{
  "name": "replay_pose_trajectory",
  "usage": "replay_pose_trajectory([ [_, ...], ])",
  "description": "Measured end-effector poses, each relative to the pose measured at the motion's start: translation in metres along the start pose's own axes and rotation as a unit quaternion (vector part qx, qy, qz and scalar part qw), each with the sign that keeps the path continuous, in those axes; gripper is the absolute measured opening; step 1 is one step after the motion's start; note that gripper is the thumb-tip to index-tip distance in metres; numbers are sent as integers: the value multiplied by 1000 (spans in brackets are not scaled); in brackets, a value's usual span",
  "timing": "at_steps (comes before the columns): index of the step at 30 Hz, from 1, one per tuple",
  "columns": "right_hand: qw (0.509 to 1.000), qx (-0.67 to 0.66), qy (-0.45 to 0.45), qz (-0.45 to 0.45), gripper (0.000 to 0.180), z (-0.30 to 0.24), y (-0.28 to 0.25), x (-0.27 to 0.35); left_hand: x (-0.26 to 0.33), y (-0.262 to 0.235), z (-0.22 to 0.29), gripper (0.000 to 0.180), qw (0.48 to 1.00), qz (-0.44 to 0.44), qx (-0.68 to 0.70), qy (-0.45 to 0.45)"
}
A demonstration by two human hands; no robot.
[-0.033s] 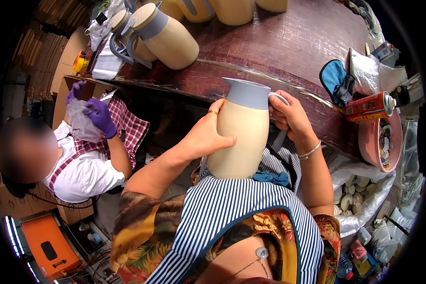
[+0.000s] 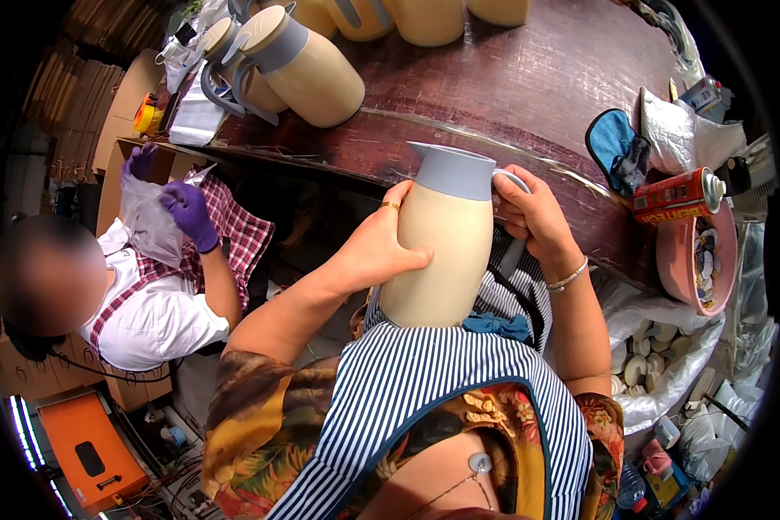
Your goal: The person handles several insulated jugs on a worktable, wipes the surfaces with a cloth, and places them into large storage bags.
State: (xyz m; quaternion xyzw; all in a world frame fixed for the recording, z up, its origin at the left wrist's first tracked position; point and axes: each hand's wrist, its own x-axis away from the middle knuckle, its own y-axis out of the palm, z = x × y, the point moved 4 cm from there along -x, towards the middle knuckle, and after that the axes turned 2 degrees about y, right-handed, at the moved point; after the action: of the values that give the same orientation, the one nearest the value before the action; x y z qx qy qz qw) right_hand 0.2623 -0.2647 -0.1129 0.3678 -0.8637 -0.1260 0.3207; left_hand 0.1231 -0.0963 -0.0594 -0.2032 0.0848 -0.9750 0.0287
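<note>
Both hands on cream jug (image 2: 446, 251), held upright against our striped apron (image 2: 425, 381) below table (image 2: 529, 95) edge. Left hand (image 2: 377, 247) wraps body; right hand (image 2: 533, 212) grips grey handle. Nothing shifted since moment before; we keep steady hold.

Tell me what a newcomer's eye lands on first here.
The cream jug with a grey top at centre, left hand on its body, right hand at its handle. More such jugs lie on the dark table behind; at left, a person's purple-gloved hand holds a clear bag.
</note>
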Motion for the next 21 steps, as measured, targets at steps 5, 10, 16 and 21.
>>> replay_pose_trajectory([
  [5, 1000, 6, -1, 1, 20, 1, 0, -1, 1, 1, 5, 94, 1000, 4, 0, -7],
  [10, 1000, 14, -2, 9, 20, 2, 0, 1, 1, 4, 10, 95, 1000, 4, -8, -13],
  [16, 1000, 17, -3, 12, 21, 2, 2, 1, 4, 3, 5, 94, 1000, 16, -18, -7],
  [21, 1000, 19, -1, 11, 20, 2, 2, 1, 5, 3, 5, 94, 1000, 21, -14, -11],
])
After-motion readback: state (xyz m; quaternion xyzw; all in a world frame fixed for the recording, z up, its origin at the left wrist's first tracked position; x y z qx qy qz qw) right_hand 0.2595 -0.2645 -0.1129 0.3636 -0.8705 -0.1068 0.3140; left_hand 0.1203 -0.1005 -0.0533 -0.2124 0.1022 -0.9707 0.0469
